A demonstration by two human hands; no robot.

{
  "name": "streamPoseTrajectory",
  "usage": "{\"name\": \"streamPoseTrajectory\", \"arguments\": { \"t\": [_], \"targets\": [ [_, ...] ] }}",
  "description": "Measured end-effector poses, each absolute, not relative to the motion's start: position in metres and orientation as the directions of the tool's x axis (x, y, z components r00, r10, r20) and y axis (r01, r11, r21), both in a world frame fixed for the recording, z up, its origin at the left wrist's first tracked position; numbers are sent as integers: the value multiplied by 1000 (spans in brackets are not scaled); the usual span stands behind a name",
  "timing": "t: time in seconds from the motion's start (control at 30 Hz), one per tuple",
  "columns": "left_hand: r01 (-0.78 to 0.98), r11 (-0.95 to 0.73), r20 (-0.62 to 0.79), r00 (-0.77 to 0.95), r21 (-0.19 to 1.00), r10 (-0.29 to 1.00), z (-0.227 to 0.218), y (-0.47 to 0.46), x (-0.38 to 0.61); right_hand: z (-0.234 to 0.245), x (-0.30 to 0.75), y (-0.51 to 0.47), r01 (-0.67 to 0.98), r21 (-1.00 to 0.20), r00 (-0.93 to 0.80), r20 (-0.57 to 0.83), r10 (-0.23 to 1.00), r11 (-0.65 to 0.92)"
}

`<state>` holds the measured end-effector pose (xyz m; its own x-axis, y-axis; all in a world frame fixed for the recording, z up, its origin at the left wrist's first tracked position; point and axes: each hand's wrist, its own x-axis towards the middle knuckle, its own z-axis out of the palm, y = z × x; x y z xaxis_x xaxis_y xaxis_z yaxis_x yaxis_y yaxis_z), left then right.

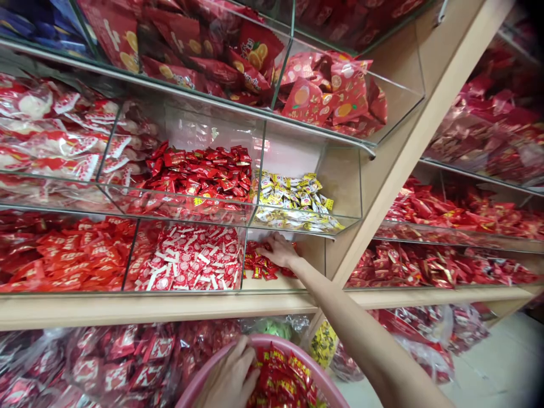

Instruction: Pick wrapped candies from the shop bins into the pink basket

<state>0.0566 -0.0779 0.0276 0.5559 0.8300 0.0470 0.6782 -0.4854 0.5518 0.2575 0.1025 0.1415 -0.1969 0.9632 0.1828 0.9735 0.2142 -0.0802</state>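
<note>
My right hand reaches into the small lower shelf compartment, its fingers apart over a thin pile of small red-wrapped candies. Part of that pile is hidden behind the hand. Below the shelf, a pink basin holds red packets with yellow lettering. My left hand is at the basin's left side, over the packets, its fingers bent and close together. Whatever lies under those fingers is hidden.
Clear dividers separate the bins. White-and-red candies lie left of my right hand; yellow-and-white candies sit above it. A wooden upright stands close to my right forearm. Filled plastic bags rest under the wooden ledge.
</note>
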Motion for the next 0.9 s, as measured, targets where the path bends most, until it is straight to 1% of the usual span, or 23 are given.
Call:
{"name": "streamPoseTrajectory", "arguments": {
  "t": [0.1, 0.2, 0.43, 0.57, 0.63, 0.73, 0.77, 0.83, 0.9],
  "targets": [
    [674, -501, 34, 578, 542, 815, 28, -77, 58, 130, 258, 100, 975, -25, -213, 191, 958, 221],
    [667, -506, 43, 581, 547, 813, 30, -77, 59, 127, 258, 94, 973, -16, -226, 165, 960, 231],
    [658, -513, 112, 551, 551, 827, 40, -77, 58, 137, 259, 71, 951, -62, -297, 91, 951, 303],
    [657, -523, 112, 560, 543, 821, 37, -79, 58, 151, 264, 61, 926, -118, -360, -1, 933, 358],
    [651, -528, 115, 566, 545, 817, 35, -79, 58, 157, 263, 63, 913, -151, -378, 32, 925, 379],
    [638, -541, 146, 564, 548, 813, 29, -77, 60, 159, 251, 75, 891, -174, -392, 174, 903, 420],
    [630, -549, 168, 561, 549, 811, 27, -76, 60, 158, 245, 81, 883, -178, -399, 202, 895, 434],
    [612, -568, 217, 552, 551, 805, 21, -73, 59, 152, 230, 93, 869, -187, -422, 202, 884, 458],
    [607, -581, 233, 556, 542, 798, 16, -70, 58, 144, 217, 101, 862, -185, -448, 161, 879, 473]
  ]
}}
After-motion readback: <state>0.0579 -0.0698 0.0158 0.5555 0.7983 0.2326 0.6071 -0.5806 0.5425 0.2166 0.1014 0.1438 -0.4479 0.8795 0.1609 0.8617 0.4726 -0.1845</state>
